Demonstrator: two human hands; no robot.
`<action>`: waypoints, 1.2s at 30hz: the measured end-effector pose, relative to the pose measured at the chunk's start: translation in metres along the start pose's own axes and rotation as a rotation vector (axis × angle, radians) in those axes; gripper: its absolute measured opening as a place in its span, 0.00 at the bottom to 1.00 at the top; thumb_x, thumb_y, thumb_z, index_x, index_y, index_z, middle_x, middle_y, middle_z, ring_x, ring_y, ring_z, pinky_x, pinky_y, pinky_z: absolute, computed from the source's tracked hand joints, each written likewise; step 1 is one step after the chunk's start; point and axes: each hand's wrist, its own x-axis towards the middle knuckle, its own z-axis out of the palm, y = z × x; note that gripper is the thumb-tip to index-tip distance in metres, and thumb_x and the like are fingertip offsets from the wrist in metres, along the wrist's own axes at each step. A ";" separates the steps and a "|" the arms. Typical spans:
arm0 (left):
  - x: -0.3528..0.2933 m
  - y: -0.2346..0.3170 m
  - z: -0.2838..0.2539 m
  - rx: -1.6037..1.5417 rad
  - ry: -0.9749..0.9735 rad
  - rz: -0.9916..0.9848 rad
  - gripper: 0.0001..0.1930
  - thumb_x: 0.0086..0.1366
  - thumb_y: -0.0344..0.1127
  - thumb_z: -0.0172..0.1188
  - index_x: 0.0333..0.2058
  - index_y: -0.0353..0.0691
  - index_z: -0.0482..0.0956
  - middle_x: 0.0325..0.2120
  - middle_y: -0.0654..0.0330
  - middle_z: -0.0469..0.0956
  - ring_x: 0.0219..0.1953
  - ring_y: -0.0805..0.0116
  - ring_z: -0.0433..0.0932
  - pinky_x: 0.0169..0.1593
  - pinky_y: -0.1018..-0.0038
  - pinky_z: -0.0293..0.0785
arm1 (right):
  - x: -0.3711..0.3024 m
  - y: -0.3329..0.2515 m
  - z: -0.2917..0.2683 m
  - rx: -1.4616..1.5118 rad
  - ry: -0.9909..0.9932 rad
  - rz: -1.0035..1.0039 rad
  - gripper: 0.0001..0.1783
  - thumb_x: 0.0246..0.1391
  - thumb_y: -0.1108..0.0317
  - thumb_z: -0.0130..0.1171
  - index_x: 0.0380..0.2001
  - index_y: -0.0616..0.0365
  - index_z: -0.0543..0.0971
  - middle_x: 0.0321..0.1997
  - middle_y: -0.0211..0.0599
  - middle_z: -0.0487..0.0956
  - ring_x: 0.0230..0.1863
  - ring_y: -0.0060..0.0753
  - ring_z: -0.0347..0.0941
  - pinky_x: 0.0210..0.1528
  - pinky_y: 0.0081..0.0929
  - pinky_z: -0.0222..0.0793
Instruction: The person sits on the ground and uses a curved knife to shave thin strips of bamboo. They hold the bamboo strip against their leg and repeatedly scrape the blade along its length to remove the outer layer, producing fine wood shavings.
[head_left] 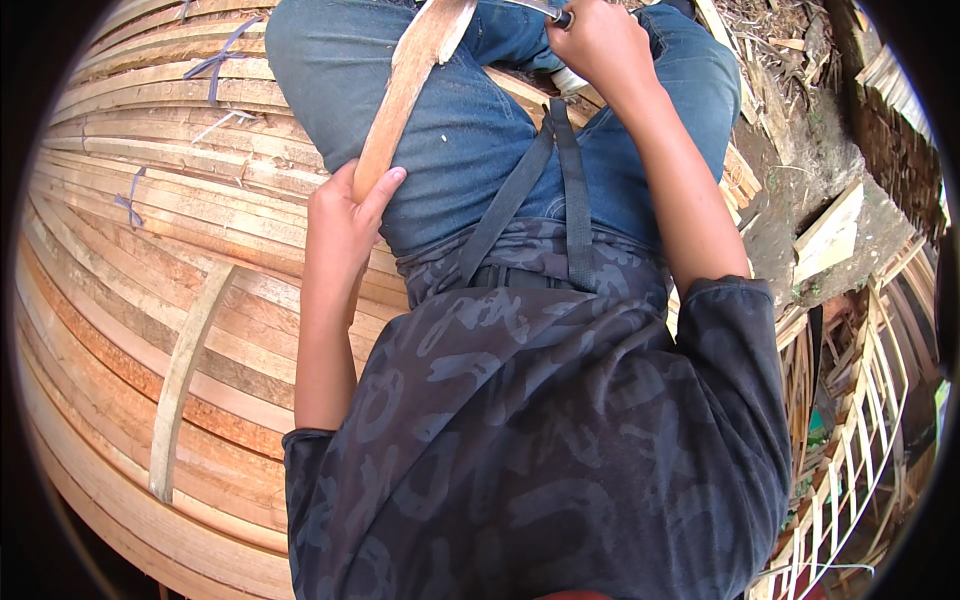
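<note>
My left hand (345, 210) is closed round the lower end of a flat length of wood (398, 105), thumb along its face. The piece slants up over my left thigh, and its wider, rough-hewn upper part runs out of the top edge. In my right hand (605, 45), above my right knee, is a bladed tool with a dark handle (566, 19). Its thin metal blade (530, 5) points left toward the wood's upper part. Most of the blade is cut off by the frame, so its exact kind cannot be told.
Stacked wooden planks (200, 330), some tied with blue cord (215, 70), fill the left side. A short batten (190, 380) lies across them. At right are a stone slab (830, 220), wood scraps and a lattice of thin strips (845, 480). A dark strap (570, 190) hangs at my waist.
</note>
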 end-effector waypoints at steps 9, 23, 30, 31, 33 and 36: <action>0.016 0.000 0.008 -0.121 0.027 0.026 0.22 0.65 0.46 0.64 0.29 0.26 0.80 0.12 0.61 0.67 0.19 0.77 0.62 0.24 0.72 0.63 | 0.043 0.008 0.016 -0.157 0.042 0.035 0.13 0.41 0.64 0.60 0.23 0.65 0.83 0.30 0.59 0.81 0.35 0.56 0.81 0.39 0.45 0.78; 0.023 -0.001 0.003 -0.108 -0.006 0.007 0.24 0.64 0.47 0.65 0.24 0.25 0.78 0.11 0.64 0.64 0.18 0.75 0.59 0.23 0.70 0.62 | 0.113 0.051 -0.014 -0.257 0.178 0.235 0.18 0.47 0.63 0.56 0.32 0.70 0.83 0.36 0.64 0.81 0.40 0.60 0.80 0.45 0.46 0.76; 0.031 0.018 -0.004 -0.265 -0.117 -0.157 0.24 0.64 0.48 0.66 0.17 0.36 0.75 0.11 0.70 0.63 0.15 0.81 0.59 0.18 0.77 0.55 | 0.094 0.092 0.039 -0.002 -0.117 0.109 0.23 0.50 0.59 0.63 0.31 0.77 0.79 0.23 0.57 0.80 0.28 0.55 0.80 0.35 0.42 0.75; 0.032 0.013 -0.004 -0.275 -0.113 -0.154 0.25 0.64 0.49 0.66 0.15 0.38 0.73 0.10 0.71 0.63 0.14 0.82 0.59 0.18 0.77 0.54 | 0.072 0.082 0.040 0.639 -0.334 0.520 0.22 0.51 0.58 0.62 0.30 0.75 0.79 0.20 0.50 0.79 0.24 0.47 0.78 0.32 0.40 0.74; 0.033 0.007 -0.003 -0.278 -0.112 -0.145 0.26 0.63 0.50 0.66 0.13 0.41 0.70 0.10 0.72 0.62 0.13 0.82 0.59 0.17 0.78 0.53 | 0.038 0.054 0.054 1.090 -0.534 0.506 0.23 0.58 0.54 0.61 0.18 0.62 0.78 0.12 0.26 0.68 0.13 0.24 0.63 0.19 0.29 0.58; 0.036 0.007 -0.005 -0.304 -0.127 -0.155 0.27 0.63 0.51 0.67 0.12 0.42 0.68 0.09 0.72 0.61 0.12 0.82 0.58 0.16 0.78 0.52 | -0.007 -0.006 0.051 0.634 -0.107 0.134 0.24 0.56 0.52 0.63 0.20 0.65 0.80 0.15 0.35 0.75 0.14 0.39 0.69 0.22 0.37 0.65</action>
